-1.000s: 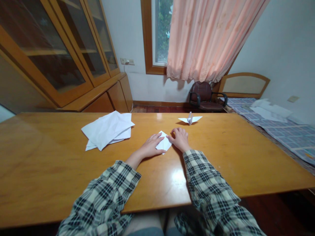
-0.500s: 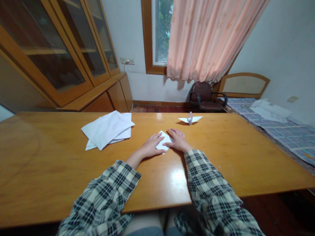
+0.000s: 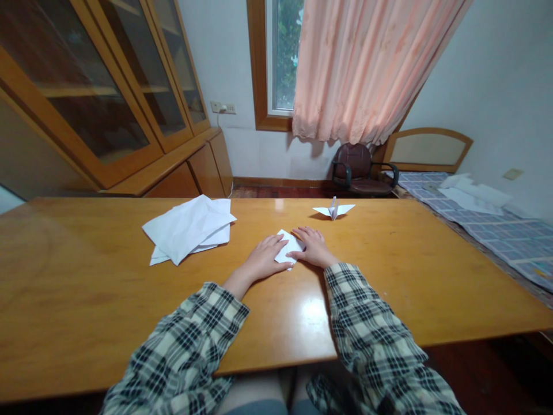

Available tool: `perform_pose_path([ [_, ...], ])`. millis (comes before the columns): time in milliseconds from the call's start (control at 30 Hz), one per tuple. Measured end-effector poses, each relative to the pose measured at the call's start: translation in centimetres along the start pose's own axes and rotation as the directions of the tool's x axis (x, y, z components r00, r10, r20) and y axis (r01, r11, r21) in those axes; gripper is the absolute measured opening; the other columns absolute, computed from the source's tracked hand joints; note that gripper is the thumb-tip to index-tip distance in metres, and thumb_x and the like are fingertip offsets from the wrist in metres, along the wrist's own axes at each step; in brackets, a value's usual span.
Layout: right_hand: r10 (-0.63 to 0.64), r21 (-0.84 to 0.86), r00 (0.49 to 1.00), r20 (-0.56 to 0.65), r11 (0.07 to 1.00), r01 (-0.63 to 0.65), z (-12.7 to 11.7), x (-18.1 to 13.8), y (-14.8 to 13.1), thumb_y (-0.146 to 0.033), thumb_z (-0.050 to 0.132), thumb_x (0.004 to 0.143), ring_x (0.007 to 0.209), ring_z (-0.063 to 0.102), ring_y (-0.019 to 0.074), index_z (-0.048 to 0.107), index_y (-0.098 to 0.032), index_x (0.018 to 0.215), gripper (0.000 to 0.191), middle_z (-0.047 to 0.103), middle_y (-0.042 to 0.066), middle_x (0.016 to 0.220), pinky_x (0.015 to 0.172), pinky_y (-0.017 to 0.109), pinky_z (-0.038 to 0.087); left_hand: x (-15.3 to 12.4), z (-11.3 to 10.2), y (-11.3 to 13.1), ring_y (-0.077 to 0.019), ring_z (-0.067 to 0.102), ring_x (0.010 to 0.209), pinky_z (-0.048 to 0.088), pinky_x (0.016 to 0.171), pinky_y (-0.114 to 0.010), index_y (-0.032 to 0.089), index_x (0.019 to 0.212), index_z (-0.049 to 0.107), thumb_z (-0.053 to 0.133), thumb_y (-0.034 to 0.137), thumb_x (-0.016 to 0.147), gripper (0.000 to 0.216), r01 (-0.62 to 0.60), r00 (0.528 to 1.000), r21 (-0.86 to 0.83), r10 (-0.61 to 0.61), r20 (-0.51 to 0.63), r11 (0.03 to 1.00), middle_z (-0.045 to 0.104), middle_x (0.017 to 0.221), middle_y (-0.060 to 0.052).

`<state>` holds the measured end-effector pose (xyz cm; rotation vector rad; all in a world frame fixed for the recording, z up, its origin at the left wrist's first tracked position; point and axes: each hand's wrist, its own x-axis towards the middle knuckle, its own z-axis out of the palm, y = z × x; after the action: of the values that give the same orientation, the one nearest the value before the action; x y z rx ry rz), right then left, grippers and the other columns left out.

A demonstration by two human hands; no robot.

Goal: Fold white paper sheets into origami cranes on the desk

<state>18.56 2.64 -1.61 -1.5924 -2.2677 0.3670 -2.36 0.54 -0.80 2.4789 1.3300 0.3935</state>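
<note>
A small folded piece of white paper (image 3: pixel 285 249) lies on the wooden table (image 3: pixel 276 323) between my two hands. My left hand (image 3: pixel 266 257) rests flat along its left side, fingers stretched and thumb across the lower edge. From the right, my right hand (image 3: pixel 311 246) lies over the paper's right part, with its fingers spread and the thumb on the sheet. The hands cover both side corners of the paper. Beyond my right hand stands a folded white paper crane (image 3: pixel 334 210) with its wings out.
A loose pile of white paper sheets (image 3: pixel 190 227) lies on the table to the left. Past the far table edge stand a glass-door cabinet (image 3: pixel 173 138), a brown armchair (image 3: pixel 356 167) and, at right, a bed (image 3: pixel 488 225) with papers on it.
Almost nothing differs. Both hands and the folded paper have shifted very slightly; the hands stay on the paper.
</note>
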Motion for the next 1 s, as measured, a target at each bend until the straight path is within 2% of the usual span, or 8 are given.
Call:
perform_pose_path([
  [267,-0.01,0.01,0.997,-0.078,1.0,0.011,0.0,0.0,-0.2,-0.05,0.064,0.081,0.131,0.038,0.0273,0.057,-0.027,0.126,0.051,0.048,0.011,0.139,0.108,0.051,0.023,-0.3,-1.0,-0.1,-0.0315,0.041,0.122,0.029,0.106,-0.048,0.028,0.132,0.053,0.036,0.066,0.088,0.06,0.002,0.999,0.068,0.001,-0.045,0.998,0.05,0.135,-0.009],
  [433,-0.075,0.017,0.993,-0.09,0.997,0.077,-0.5,-0.1,-0.8,-0.038,0.06,0.088,0.132,0.036,0.0252,0.069,-0.03,0.104,0.02,0.052,0.006,0.134,0.108,0.05,0.023,-0.2,-1.5,0.3,-0.0296,0.044,0.11,0.032,0.1,-0.048,0.027,0.13,0.056,0.031,0.048,0.095,0.048,0.032,0.997,0.127,-0.024,-0.068,0.991,0.055,0.116,-0.01],
  [533,-0.088,0.016,0.993,-0.077,0.996,0.089,-0.5,-0.2,-0.8,-0.04,0.059,0.088,0.132,0.035,0.0253,0.07,-0.031,0.104,0.022,0.054,0.005,0.132,0.108,0.05,0.022,-0.2,-1.6,0.6,-0.0282,0.044,0.105,0.035,0.097,-0.046,0.027,0.13,0.056,0.033,0.034,0.094,0.044,0.044,0.996,0.18,-0.029,-0.082,0.983,0.054,0.107,-0.01],
  [600,-0.081,0.007,0.995,-0.063,0.997,0.081,-0.4,-0.2,-0.8,-0.043,0.06,0.087,0.133,0.034,0.0262,0.069,-0.033,0.109,0.026,0.054,0.006,0.133,0.108,0.051,0.022,-0.2,-1.6,0.6,-0.0278,0.044,0.103,0.035,0.097,-0.045,0.028,0.13,0.056,0.038,0.031,0.091,0.043,0.053,0.996,0.182,-0.039,-0.085,0.982,0.053,0.106,-0.009],
  [733,-0.057,-0.012,0.997,-0.05,0.998,0.057,-0.4,-0.2,-0.6,-0.04,0.058,0.089,0.135,0.031,0.0269,0.067,-0.036,0.115,0.027,0.052,0.005,0.136,0.108,0.053,0.021,-0.3,-1.7,-0.2,-0.0263,0.045,0.102,0.038,0.096,-0.044,0.029,0.128,0.058,0.04,0.027,0.089,0.043,0.019,0.998,0.104,-0.011,-0.069,0.994,0.053,0.104,-0.008],
  [1000,-0.088,0.016,0.995,-0.055,0.996,0.089,0.0,0.1,-0.3,-0.033,0.057,0.091,0.134,0.033,0.0253,0.069,-0.036,0.111,0.024,0.053,0.003,0.136,0.11,0.05,0.022,-1.3,-2.7,-4.6,-0.0203,0.048,0.114,0.035,0.106,-0.038,0.025,0.118,0.063,0.046,0.008,0.073,0.051,-0.155,0.988,-0.247,0.153,-0.029,0.956,0.062,0.12,-0.003],
])
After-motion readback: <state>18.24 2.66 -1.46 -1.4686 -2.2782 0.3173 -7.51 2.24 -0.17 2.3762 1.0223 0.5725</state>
